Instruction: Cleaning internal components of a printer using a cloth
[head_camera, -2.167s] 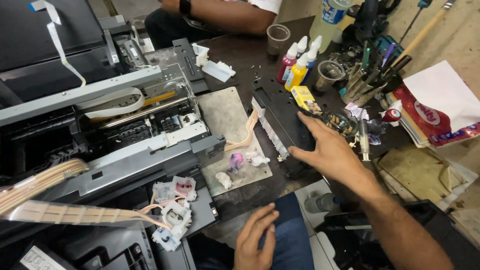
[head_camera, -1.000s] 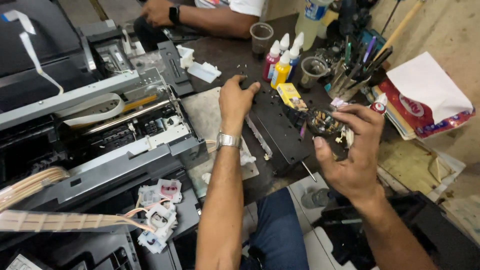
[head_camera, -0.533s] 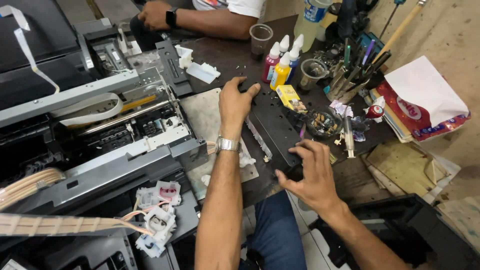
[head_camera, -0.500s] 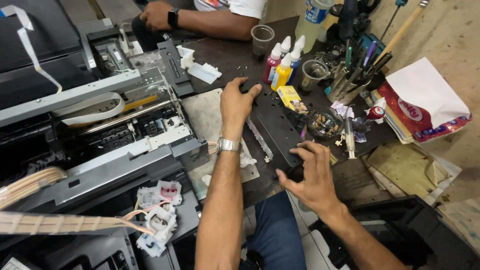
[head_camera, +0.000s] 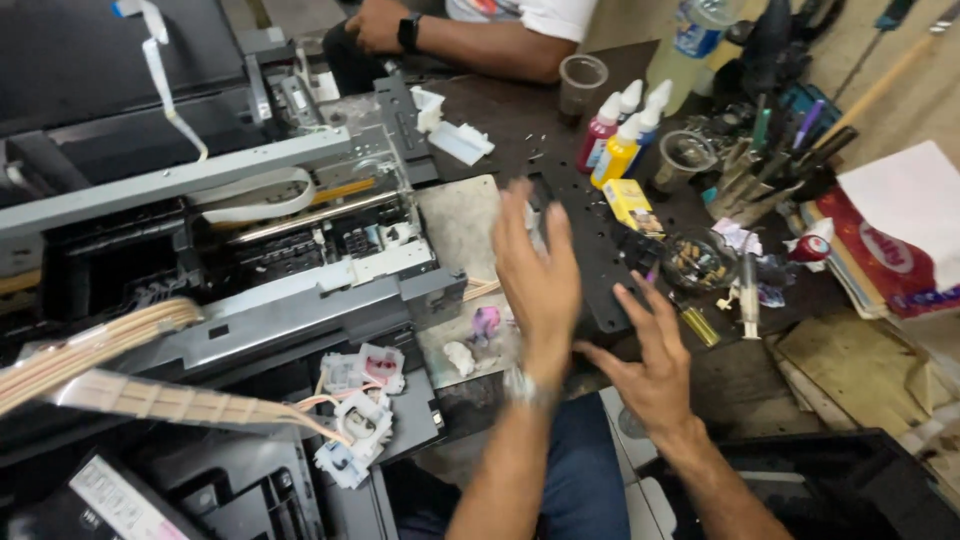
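My left hand (head_camera: 537, 278) is blurred, fingers spread, raised over the seam between a stained grey mat (head_camera: 455, 225) and a long black plastic panel (head_camera: 592, 235) on the dark table. It holds nothing. My right hand (head_camera: 652, 358) is just to its right with fingers apart, fingertips at the panel's near edge, also holding nothing. Small white and pink scraps (head_camera: 473, 335) lie on the mat beside my left wrist, which wears a metal watch (head_camera: 524, 386).
An opened printer (head_camera: 250, 240) fills the left, with ink tubes (head_camera: 95, 345) and white dampers (head_camera: 358, 400) hanging out. Ink bottles (head_camera: 622, 135), a yellow box (head_camera: 632, 202), a small bowl (head_camera: 698, 262), a syringe (head_camera: 748, 290) and a tool holder (head_camera: 765, 165) crowd the right. Another person's arm (head_camera: 470, 30) rests at the far edge.
My left hand has let go of the panel's far end and drawn back toward me, now open in the air. My right hand stays at the panel's near edge. The view has shifted.
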